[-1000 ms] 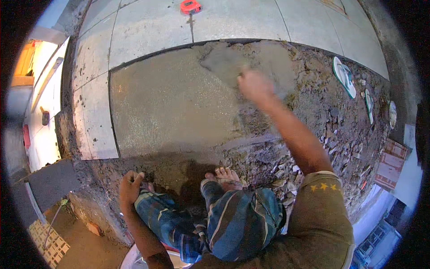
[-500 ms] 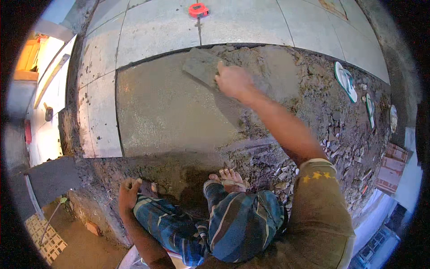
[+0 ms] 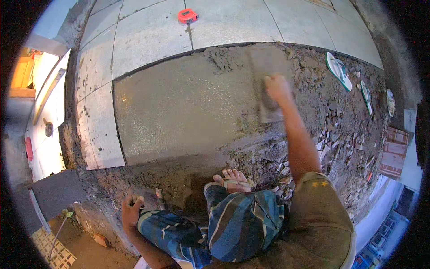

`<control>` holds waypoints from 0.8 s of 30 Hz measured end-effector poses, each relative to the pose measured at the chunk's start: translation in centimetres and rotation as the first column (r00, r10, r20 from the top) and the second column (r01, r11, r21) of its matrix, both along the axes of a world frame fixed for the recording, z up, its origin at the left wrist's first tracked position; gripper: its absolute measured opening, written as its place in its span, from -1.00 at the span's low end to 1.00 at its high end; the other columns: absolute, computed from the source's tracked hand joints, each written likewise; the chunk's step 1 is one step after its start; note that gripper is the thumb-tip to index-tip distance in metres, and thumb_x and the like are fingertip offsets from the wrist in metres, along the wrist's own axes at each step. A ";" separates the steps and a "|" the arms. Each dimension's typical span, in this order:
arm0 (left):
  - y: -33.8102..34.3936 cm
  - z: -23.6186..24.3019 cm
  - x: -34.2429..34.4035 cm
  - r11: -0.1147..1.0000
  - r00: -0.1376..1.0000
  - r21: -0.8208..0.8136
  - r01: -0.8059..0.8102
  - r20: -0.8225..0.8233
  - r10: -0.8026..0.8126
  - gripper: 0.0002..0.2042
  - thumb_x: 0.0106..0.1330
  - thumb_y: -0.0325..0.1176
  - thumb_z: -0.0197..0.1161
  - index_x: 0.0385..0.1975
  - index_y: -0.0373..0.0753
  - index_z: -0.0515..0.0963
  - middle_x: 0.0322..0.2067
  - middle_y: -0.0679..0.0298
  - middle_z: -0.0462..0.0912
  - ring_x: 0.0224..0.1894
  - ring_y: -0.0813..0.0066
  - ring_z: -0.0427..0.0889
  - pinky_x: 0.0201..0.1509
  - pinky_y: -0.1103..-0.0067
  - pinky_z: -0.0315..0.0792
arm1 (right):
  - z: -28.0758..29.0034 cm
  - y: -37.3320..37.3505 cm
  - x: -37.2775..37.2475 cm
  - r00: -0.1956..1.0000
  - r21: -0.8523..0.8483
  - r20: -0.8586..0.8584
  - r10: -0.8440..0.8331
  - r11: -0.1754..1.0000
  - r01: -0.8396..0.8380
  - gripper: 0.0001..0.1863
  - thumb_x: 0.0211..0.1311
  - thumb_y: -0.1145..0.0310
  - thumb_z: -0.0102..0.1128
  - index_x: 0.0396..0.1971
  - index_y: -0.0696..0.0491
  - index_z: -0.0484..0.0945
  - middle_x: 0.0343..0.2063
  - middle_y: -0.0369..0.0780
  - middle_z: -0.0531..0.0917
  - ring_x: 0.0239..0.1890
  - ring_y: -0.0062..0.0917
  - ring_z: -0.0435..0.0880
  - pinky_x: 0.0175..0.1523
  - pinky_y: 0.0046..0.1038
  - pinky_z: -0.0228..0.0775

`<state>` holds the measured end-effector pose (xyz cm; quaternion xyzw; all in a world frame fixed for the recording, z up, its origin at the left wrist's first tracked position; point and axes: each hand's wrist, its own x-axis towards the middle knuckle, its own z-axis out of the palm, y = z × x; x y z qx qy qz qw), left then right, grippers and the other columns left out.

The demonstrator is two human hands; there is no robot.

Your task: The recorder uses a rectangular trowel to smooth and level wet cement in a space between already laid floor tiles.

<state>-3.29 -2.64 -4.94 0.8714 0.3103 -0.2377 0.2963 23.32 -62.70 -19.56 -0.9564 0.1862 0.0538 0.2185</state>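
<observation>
My right hand [image 3: 277, 88] is closed around the handle of a flat rectangular trowel [image 3: 270, 114], smeared with mortar and blurred by motion. The trowel rests on the right part of a wet grey mortar bed [image 3: 179, 107], which has a smooth, shiny surface to its left. A rougher patch of mortar [image 3: 224, 59] lies by the far edge. My left hand [image 3: 131, 210] hangs loosely by my left knee, its fingers slightly curled and apart, with nothing visible in it.
Laid pale tiles [image 3: 152, 33] border the bed at the far side and left. A red tape measure [image 3: 187, 16] sits on them. Flip-flops [image 3: 339, 71] lie at the right, near broken rubble [image 3: 331, 134]. A mallet [image 3: 48, 127] rests on a bright slab at the left.
My right hand has swept the trowel rightward and turned it from slanting to nearly upright in the picture. Rough mortar it covered now shows. My left hand stays by the knee.
</observation>
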 end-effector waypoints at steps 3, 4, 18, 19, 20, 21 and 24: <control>2.2 -2.4 0.0 0.995 0.996 0.028 0.094 -0.011 -0.094 -0.66 0.21 -0.12 0.40 -0.38 -0.30 0.51 -0.33 0.08 0.55 -0.38 0.37 0.56 -0.21 0.38 0.45 | 0.1 10.7 2.3 0.995 0.084 0.073 0.064 0.994 -0.070 -0.59 0.30 0.08 0.04 -0.19 0.13 0.64 -0.16 0.14 0.66 -0.04 0.09 0.63 0.08 0.00 0.48; 2.6 -2.7 0.1 0.996 0.997 0.032 0.082 -0.006 -0.082 -0.66 0.21 -0.12 0.40 -0.38 -0.30 0.51 -0.33 0.08 0.55 -0.38 0.37 0.56 -0.21 0.38 0.45 | 0.5 13.3 2.1 0.995 0.130 0.045 0.086 0.987 -0.091 -0.59 0.28 0.07 0.06 -0.19 0.13 0.64 -0.15 0.12 0.67 -0.05 0.07 0.64 0.09 -0.01 0.48; 0.5 -1.9 0.5 0.992 0.997 -0.100 -0.076 0.006 0.077 -0.64 0.23 -0.10 0.43 -0.51 -0.26 0.48 -0.56 0.32 0.53 -0.48 0.52 0.47 -0.37 0.48 0.36 | 7.1 14.9 23.2 0.572 0.107 -0.299 0.764 0.623 -0.775 -0.62 0.06 0.06 0.39 -0.42 0.13 0.71 -0.53 -0.09 0.67 -0.54 -0.33 0.61 -0.40 -0.19 0.47; 0.3 -1.5 0.8 0.993 0.997 -0.094 -0.071 -0.004 0.071 -0.64 0.23 -0.10 0.43 -0.51 -0.26 0.48 -0.56 0.32 0.53 -0.48 0.52 0.47 -0.37 0.48 0.36 | 8.4 15.1 24.0 0.605 0.208 -0.361 0.710 0.693 -0.690 -0.65 0.06 0.08 0.40 -0.46 0.11 0.70 -0.61 -0.17 0.63 -0.62 -0.40 0.54 -0.50 -0.23 0.42; -0.2 -1.3 1.3 0.995 0.998 -0.079 -0.065 0.001 0.065 -0.64 0.23 -0.12 0.43 -0.52 -0.26 0.47 -0.57 0.32 0.52 -0.48 0.54 0.46 -0.38 0.48 0.35 | 9.9 14.1 24.0 0.628 0.252 -0.359 0.690 0.720 -0.647 -0.67 0.08 0.10 0.41 -0.54 0.08 0.66 -0.70 -0.28 0.51 -0.69 -0.51 0.45 -0.62 -0.33 0.27; -0.7 -1.0 1.8 0.996 0.998 -0.065 -0.058 0.006 0.059 -0.65 0.24 -0.15 0.42 -0.54 -0.26 0.45 -0.59 0.32 0.50 -0.48 0.55 0.45 -0.38 0.49 0.34 | 10.3 13.0 24.0 0.632 0.255 -0.366 0.683 0.727 -0.638 -0.67 0.08 0.10 0.41 -0.54 0.08 0.66 -0.70 -0.28 0.51 -0.69 -0.51 0.45 -0.62 -0.33 0.27; -4.4 -0.5 5.3 0.999 0.999 -0.031 -0.032 -0.037 0.031 -0.66 0.25 -0.18 0.42 -0.54 -0.27 0.44 -0.59 0.33 0.50 -0.47 0.55 0.44 -0.38 0.50 0.33 | 8.8 6.3 25.3 0.592 0.263 -0.408 0.695 0.710 -0.653 -0.66 0.05 0.10 0.47 -0.57 0.07 0.63 -0.69 -0.27 0.49 -0.68 -0.52 0.43 -0.60 -0.32 0.27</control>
